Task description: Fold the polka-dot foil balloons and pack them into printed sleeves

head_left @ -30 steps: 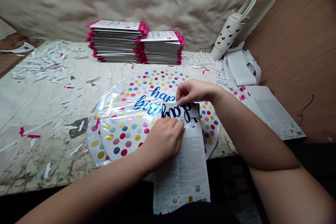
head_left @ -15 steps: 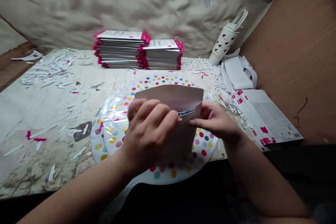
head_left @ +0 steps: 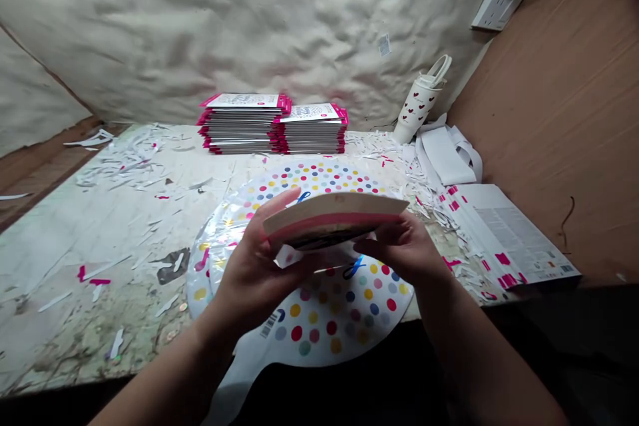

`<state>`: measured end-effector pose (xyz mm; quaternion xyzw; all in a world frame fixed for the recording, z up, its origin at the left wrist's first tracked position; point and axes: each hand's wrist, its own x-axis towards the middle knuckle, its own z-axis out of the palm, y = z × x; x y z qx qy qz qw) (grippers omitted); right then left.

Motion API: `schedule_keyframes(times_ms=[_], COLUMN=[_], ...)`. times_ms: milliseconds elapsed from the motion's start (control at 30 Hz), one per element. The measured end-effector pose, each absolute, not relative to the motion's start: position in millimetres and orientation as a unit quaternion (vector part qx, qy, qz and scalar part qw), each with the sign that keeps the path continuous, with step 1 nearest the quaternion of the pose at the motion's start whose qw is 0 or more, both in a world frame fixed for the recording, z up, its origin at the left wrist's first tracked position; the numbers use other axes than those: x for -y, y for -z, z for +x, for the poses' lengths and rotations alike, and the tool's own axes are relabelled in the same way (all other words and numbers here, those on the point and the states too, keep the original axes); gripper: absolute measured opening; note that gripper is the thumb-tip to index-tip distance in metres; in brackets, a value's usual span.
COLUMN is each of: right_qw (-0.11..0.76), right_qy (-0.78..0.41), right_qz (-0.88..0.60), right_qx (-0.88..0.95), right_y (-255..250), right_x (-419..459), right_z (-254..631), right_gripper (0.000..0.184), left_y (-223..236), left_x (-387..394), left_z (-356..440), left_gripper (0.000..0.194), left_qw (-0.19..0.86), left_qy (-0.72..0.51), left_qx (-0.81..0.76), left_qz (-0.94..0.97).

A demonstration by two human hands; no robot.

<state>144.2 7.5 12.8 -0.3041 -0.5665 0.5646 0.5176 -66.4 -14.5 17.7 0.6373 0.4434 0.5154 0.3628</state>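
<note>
Between my two hands is a cardboard packet [head_left: 337,208] with a pale edge and a pink band, bowed so that a dark gap shows along its near side. My left hand [head_left: 254,269] grips its left end, fingers behind and thumb below. At the right end, my right hand [head_left: 412,246] pinches it. What lies inside the packet is too dark to tell. Beneath are flat polka-dot foil balloons [head_left: 344,333], overlapping, with a tail hanging past the table's front edge. A blue ribbon [head_left: 355,267] shows just below the packet.
Two stacks of pink-edged packets [head_left: 244,130] stand against the covered back wall. A white tumbler with hearts [head_left: 419,103] is right of them. Printed card sheets [head_left: 524,236] and a white strip roll [head_left: 444,156] lie at right. Paper scraps [head_left: 117,160] litter the table.
The packet has tipped, so its pale edge and pink band now face me. My left hand has turned from knuckles up to gripping the left end. The view has shifted slightly.
</note>
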Motion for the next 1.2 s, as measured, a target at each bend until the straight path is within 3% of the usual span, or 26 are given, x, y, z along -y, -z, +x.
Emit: schedule_keyframes(times_ms=[133,233,333,400,500,800,1033,1200], right_qw=[0.477,0.407,0.393,0.353,0.297,0.187,0.206,0.099], right_qy=[-0.556,-0.461,-0.229,-0.155,-0.146,-0.077,-0.181,-0.051], right_qz=[-0.328,-0.46,-0.514,-0.446,-0.373,-0.401,-0.389,-0.374], right_qx=[0.597,0.64,0.727,0.807,0.867,0.893,0.879,0.921], right_y=[-25.3,-17.1,1.4,12.9,21.6,14.4,13.9,0.8], right_x=[-26.5,-44.3,-39.5,-23.0,2.4,14.9,10.7,22.7], right_z=[152.8,153.4,142.8,131.5,116.5,102.1,113.7,100.4], right_gripper=[0.016,0.036,0.023,0.016,0.018,0.018,0.016,0.015], left_y=[-29.0,-16.9,8.0,23.2,34.7,15.8,20.5,13.8], left_x=[11.4,8.6,14.9,23.2,34.7,45.6,47.3,47.0], left_z=[-75.0,-76.1,-72.1,-68.2,-64.0,-59.2,-61.4,-56.3], left_gripper=[0.019,0.022,0.034,0.036,0.038,0.044,0.051,0.049], left_qw=[0.499,0.597,0.655,0.662,0.668,0.606,0.658,0.644], left_qy=[-0.431,-0.34,-0.306,-0.314,-0.322,-0.273,-0.263,-0.238], left_qx=[-0.437,-0.465,-0.52,-0.542,-0.545,-0.577,-0.545,-0.553], left_qz=[0.612,0.558,0.455,0.411,0.391,0.475,0.447,0.472])
